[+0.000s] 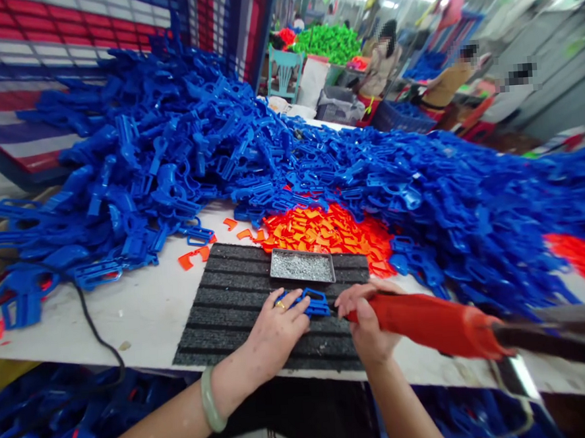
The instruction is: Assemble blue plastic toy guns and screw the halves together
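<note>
My left hand (278, 329), with a ring and a pale green bangle, presses a blue plastic toy gun part (316, 302) onto the dark ribbed mat (219, 316). The fingers cover much of that part. My right hand (373, 326) is closed around the front of an orange-red electric screwdriver (427, 320), whose tip points left toward the blue part. Whether the tip touches it I cannot tell. Just beyond my hands lies a shallow tray (301, 267) of small silvery pieces, likely screws. Behind the tray is a heap of small orange plastic parts (323, 233).
Large piles of blue toy gun parts (183, 140) cover the back and both sides of the white table (150, 320). A black cable (87, 311) hangs over the left front edge. More orange parts (582, 261) lie far right. People sit beyond, near a green heap (329, 43).
</note>
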A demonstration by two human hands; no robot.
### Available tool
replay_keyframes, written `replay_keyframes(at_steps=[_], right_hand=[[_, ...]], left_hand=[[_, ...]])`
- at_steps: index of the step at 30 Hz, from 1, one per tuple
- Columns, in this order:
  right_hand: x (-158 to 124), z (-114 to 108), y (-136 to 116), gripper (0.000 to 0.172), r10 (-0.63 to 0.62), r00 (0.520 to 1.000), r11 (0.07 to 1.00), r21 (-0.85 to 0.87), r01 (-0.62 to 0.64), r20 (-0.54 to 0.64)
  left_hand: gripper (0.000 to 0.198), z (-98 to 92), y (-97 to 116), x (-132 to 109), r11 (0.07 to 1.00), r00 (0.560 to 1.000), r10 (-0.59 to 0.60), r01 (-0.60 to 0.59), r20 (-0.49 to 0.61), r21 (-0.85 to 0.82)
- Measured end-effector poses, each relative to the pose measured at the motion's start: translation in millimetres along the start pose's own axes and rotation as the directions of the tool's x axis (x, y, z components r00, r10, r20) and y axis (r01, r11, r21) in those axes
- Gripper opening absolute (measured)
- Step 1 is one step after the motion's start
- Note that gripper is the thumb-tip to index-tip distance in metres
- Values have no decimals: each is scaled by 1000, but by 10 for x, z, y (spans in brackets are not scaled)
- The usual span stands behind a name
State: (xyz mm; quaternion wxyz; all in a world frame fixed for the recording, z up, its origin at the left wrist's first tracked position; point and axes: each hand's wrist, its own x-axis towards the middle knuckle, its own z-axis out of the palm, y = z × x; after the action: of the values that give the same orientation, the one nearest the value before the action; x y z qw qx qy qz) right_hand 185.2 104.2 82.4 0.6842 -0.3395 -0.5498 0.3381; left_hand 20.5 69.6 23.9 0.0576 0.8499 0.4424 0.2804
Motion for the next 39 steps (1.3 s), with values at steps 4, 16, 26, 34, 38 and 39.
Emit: replay_keyframes(at_steps=[4, 16, 26, 34, 38, 39], right_hand=[[-68, 105, -263, 31, -3, 994, 996, 93, 13, -106], [-291, 175, -412, 27, 92, 996, 959, 271, -83, -21], [-144, 166, -146, 30, 39, 999, 986, 161, -40, 5], [-142, 217, -54, 22, 97, 995, 989, 111, -100, 34], [-164, 175, 7, 20, 99, 989, 991, 83, -108, 107], [-174, 158, 20, 21, 106, 986, 992, 51, -114, 127]], left_hand=[[10, -90, 60, -23, 996, 995, -72, 68, -63, -56], [13, -137, 257, -113, 966, 950, -229, 196, -212, -167], [32, -265, 272, -421, 946, 938, -312, 322, -154, 45], [40, -178, 344, -611, 918, 940, -331, 342, -86, 202], [39, -164, 324, -601, 926, 947, -309, 320, -86, 199], [38, -169, 319, -597, 928, 949, -302, 313, -86, 203]])
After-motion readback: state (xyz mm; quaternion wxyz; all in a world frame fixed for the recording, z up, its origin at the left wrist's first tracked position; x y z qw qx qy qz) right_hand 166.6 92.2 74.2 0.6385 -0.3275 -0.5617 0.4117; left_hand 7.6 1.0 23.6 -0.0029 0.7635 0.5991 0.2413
